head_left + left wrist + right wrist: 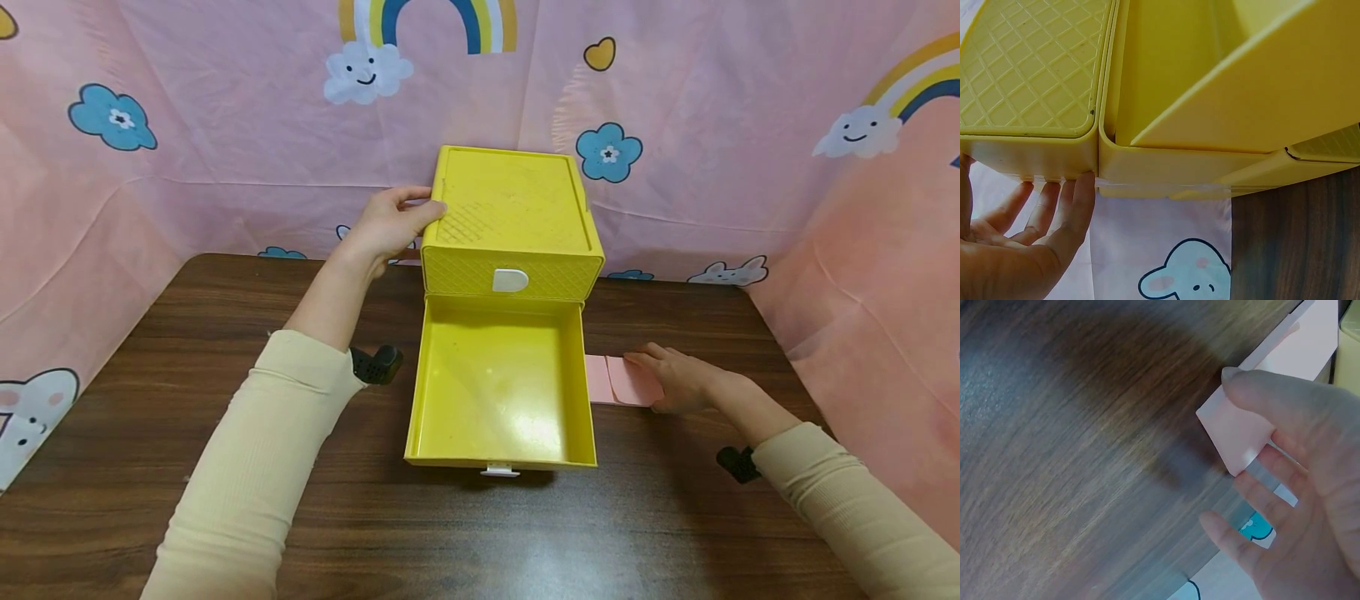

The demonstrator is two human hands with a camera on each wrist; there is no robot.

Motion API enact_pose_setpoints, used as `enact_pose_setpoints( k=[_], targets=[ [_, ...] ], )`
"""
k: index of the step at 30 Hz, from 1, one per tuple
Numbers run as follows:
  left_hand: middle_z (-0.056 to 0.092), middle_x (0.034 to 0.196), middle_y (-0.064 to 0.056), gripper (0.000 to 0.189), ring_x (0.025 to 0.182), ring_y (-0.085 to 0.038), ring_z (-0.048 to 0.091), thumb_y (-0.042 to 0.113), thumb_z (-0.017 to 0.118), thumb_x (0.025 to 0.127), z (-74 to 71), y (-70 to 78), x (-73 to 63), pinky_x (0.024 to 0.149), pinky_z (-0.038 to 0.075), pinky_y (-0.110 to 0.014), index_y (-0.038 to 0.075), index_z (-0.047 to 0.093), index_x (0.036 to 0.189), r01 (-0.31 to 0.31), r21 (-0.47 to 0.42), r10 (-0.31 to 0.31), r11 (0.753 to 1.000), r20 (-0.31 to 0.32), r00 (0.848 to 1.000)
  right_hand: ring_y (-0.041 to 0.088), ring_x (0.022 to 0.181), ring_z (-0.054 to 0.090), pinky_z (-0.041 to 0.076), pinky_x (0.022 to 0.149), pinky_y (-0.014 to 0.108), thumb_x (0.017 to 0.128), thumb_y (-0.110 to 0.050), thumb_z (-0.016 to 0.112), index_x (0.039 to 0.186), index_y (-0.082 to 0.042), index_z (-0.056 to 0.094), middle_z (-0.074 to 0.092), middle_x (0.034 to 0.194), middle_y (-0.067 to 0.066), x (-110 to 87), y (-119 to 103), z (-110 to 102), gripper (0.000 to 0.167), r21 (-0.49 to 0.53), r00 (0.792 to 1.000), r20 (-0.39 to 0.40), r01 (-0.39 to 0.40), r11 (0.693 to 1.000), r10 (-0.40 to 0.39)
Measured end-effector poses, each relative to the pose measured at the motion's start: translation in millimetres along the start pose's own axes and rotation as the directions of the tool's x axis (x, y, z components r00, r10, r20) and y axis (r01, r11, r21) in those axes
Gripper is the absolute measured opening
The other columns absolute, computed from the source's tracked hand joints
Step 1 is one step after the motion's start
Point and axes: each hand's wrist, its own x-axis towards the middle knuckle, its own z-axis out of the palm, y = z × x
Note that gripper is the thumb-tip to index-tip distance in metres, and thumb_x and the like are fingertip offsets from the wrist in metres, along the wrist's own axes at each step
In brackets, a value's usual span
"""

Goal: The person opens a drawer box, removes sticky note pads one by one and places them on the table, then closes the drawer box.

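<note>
A yellow two-tier drawer box [517,200] stands at the back of the table, its upper drawer closed and its lower drawer [491,383] pulled out, with nothing inside. My left hand [390,223] rests at the upper left edge of the box, thumb on top. In the left wrist view its fingers [1075,209] lie fairly straight along the side wall. Right of the lower drawer, my right hand [678,379] holds the outer end of a flat pink pad [1241,425], which has a seam and a curved edge across it. The thumb lies on one long edge, fingers at the opposite one.
The dark wood table [337,508] extends around the box. A pink patterned cloth [247,125] hangs close behind it and along both sides. White tabs [511,280] serve as handles on the drawers. Black wrist cameras [377,365] sit at both sleeves.
</note>
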Motion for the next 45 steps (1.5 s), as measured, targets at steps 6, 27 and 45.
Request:
enact_pose_setpoints(
  k=[6, 27, 45],
  targets=[
    [0.047, 0.134, -0.005, 0.056, 0.113, -0.020, 0.051, 0.038, 0.055, 0.091, 0.2, 0.8, 0.1, 0.095, 0.040, -0.035, 0.024, 0.037, 0.142, 0.005, 0.003, -0.005, 1.000, -0.003, 1.000, 0.039, 0.114, 0.045, 0.041, 0.091, 0.054, 0.073, -0.008, 0.075, 0.136, -0.001, 0.038, 0.039, 0.131, 0.019, 0.1, -0.1, 0.7, 0.073, -0.006, 1.000, 0.000, -0.006, 1.000, 0.006],
    [0.048, 0.133, -0.005, 0.056, 0.113, -0.019, 0.049, 0.039, 0.055, 0.090, 0.8, 0.2, -0.3, 0.092, 0.039, -0.034, 0.024, 0.038, 0.141, 0.006, 0.004, -0.006, 1.000, -0.002, 1.000, 0.039, 0.115, 0.044, 0.041, 0.092, 0.054, 0.074, -0.011, 0.075, 0.139, -0.004, 0.035, 0.038, 0.132, 0.019, -2.5, -2.7, 0.4, 0.077, 0.013, 0.999, 0.018, -0.038, 0.999, 0.038],
    [0.046, 0.136, -0.005, 0.057, 0.115, -0.020, 0.049, 0.040, 0.054, 0.091, -0.9, 0.0, -0.6, 0.097, 0.038, -0.036, 0.025, 0.036, 0.142, 0.009, 0.014, -0.009, 1.000, 0.009, 1.000, 0.042, 0.112, 0.046, 0.041, 0.089, 0.057, 0.080, -0.021, 0.071, 0.133, -0.004, 0.045, 0.041, 0.131, 0.023, -11.7, 5.8, 3.8, 0.061, 0.068, 0.994, -0.106, 0.031, 0.997, -0.024]
  ],
)
